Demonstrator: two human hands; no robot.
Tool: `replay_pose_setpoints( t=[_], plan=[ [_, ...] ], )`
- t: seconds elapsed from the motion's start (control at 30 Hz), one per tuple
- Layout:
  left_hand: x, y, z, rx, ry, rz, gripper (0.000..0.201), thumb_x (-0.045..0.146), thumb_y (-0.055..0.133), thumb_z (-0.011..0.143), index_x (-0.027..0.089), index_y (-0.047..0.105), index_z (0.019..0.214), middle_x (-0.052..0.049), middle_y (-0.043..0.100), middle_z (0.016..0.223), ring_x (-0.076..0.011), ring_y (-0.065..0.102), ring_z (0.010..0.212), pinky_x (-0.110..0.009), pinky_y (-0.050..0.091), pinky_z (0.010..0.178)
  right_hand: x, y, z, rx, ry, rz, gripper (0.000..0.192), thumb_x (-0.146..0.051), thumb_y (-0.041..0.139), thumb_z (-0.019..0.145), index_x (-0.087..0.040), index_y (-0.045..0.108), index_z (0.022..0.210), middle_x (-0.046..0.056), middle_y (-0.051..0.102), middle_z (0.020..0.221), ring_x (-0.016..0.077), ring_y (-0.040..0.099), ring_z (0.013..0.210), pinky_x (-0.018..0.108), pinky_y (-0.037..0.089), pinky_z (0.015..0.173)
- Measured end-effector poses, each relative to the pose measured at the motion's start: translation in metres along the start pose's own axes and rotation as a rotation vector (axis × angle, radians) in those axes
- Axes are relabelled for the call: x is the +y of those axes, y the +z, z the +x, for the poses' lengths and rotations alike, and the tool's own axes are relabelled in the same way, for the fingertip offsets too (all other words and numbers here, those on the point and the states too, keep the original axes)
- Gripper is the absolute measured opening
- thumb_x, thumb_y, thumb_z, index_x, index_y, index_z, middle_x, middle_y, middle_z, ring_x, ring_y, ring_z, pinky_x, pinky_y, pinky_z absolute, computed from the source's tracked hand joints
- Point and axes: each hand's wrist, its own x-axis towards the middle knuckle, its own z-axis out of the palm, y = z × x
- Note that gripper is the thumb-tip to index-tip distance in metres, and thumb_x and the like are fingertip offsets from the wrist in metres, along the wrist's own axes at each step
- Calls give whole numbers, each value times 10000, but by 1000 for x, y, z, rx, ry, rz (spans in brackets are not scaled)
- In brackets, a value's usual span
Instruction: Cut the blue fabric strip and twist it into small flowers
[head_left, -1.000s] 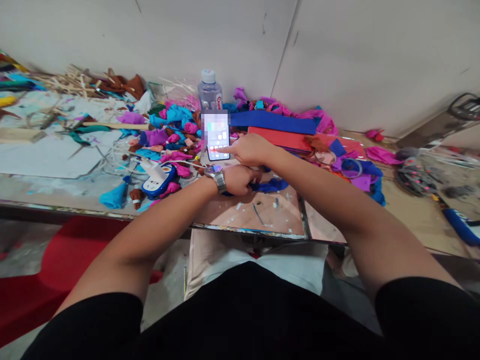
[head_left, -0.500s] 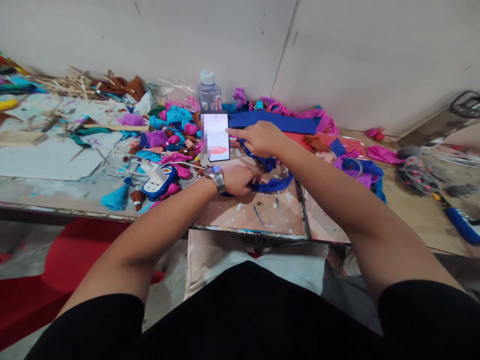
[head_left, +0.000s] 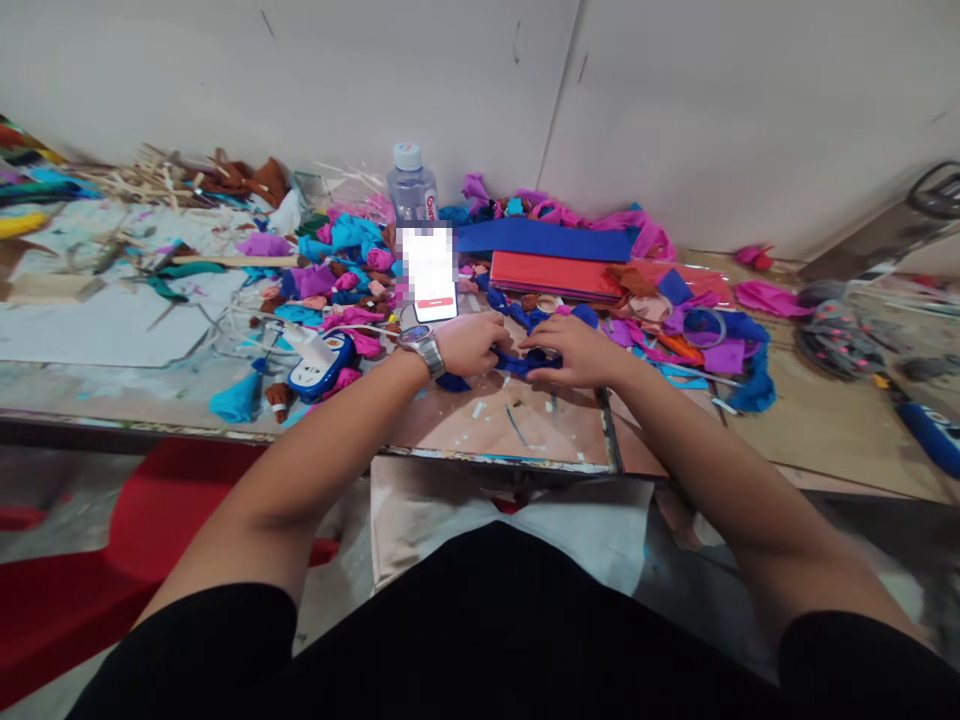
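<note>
- The blue strip [head_left: 514, 366] lies low over the desk [head_left: 442, 425] in front of me, between my two hands; cloth or paper, I can't tell.
- My left hand [head_left: 472, 344] is curled closed on its left part, probably to keep it steady.
- My right hand [head_left: 579, 350] arches over its other part, thumb and fingers apart around the blue; whether they pinch it, I can't tell.
- Just beyond, the phone [head_left: 436, 275] stands tilted before the bottle [head_left: 411, 190], which likely props it so the screen faces me.
- A white cable [head_left: 360, 327] runs from the plug [head_left: 309, 345] towards the phone, its end hidden; the socket [head_left: 322, 377] probably sits there to be within its reach.
- Behind my right hand lies the red stack [head_left: 551, 272], the flat blue band [head_left: 547, 240] behind it.
</note>
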Motion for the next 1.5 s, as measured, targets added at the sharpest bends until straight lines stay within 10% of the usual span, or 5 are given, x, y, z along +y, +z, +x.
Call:
replay_pose_setpoints(
  t=[1.5],
  plan=[
    [14,2,-1,82,41,-266,366,394,541,1066,172,831,1059,-43,807,870,-149,654,720,-273,439,710,-25,25,0,370,200,62,128,-262,655,931,-207,748,862,98,777,880,274,682,887,398,462,860]
  ],
)
